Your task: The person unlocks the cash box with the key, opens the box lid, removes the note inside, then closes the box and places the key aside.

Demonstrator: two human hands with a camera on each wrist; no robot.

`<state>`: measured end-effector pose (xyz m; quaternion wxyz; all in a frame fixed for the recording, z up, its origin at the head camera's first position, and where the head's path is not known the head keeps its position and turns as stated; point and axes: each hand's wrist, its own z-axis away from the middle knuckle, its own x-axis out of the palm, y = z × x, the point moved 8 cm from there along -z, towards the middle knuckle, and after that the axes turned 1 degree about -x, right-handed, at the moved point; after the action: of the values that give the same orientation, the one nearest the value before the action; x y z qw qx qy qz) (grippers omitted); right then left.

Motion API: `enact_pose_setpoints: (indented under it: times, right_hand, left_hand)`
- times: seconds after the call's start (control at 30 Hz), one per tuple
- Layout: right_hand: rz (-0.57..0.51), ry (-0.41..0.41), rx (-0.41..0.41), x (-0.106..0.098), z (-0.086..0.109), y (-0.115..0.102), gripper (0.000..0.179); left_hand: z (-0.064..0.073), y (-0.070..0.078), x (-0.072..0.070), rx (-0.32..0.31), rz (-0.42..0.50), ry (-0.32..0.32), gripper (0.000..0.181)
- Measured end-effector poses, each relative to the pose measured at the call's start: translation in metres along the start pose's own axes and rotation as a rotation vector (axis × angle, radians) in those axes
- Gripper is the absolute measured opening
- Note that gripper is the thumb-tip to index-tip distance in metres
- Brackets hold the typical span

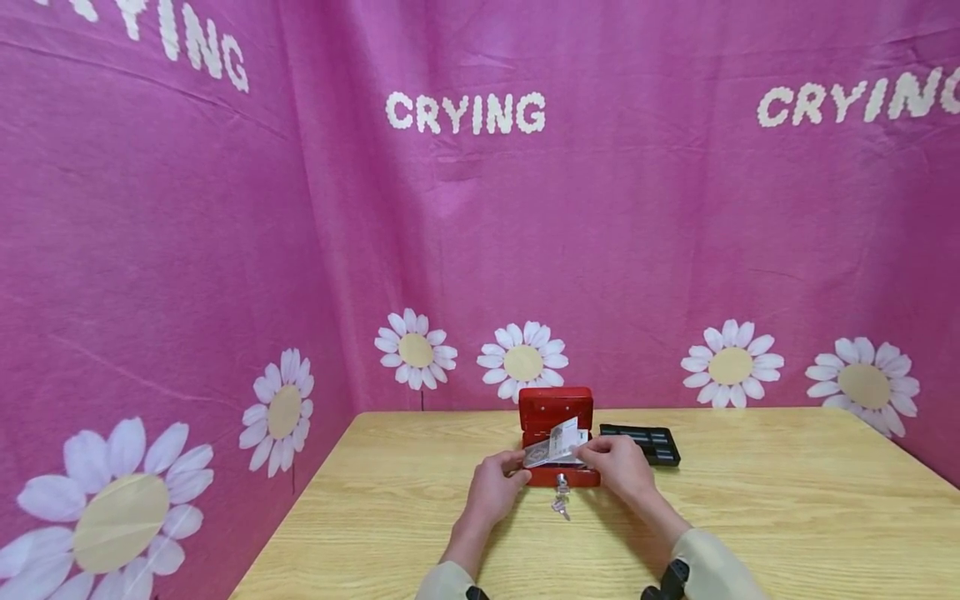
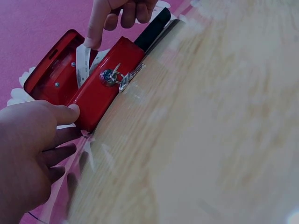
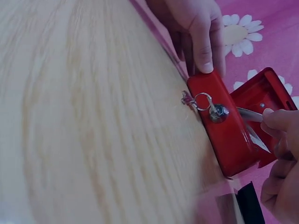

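A red cash box (image 1: 542, 477) stands on the table with its lid (image 1: 553, 402) raised at the back. At the box's front left corner, my left hand (image 1: 491, 489) grips the wall, thumb on the front edge and fingers along the side, as the left wrist view (image 2: 28, 154) also has it. My right hand (image 1: 621, 472) pinches a printed paper slip (image 1: 564, 437) between thumb and forefinger, over the opening. More pale paper sticks up inside; the box's floor is hidden. From the front lock (image 3: 218, 112) hangs a ring with keys (image 1: 561, 506).
Right of the box lies a black compartment tray (image 1: 663, 450), partly behind my right hand. The wooden table (image 1: 787, 500) extends on both sides and toward me. A pink cloth with daisies (image 1: 637, 250) hangs behind the table and along its left.
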<state>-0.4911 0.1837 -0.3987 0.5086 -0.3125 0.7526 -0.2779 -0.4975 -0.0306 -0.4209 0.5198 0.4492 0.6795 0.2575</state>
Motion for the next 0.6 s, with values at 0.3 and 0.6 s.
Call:
enact_pose_setpoints:
  times: [0.3, 0.6]
  right_hand:
    - [-0.086, 0.003, 0.01, -0.01, 0.004, -0.003, 0.018]
    - [-0.111, 0.023, 0.028, -0.025, 0.011, -0.005, 0.021]
  left_hand:
    - [-0.001, -0.002, 0.003, -0.016, -0.007, -0.011, 0.032]
    - [0.0, -0.002, 0.002, -0.029, -0.015, -0.011, 0.034]
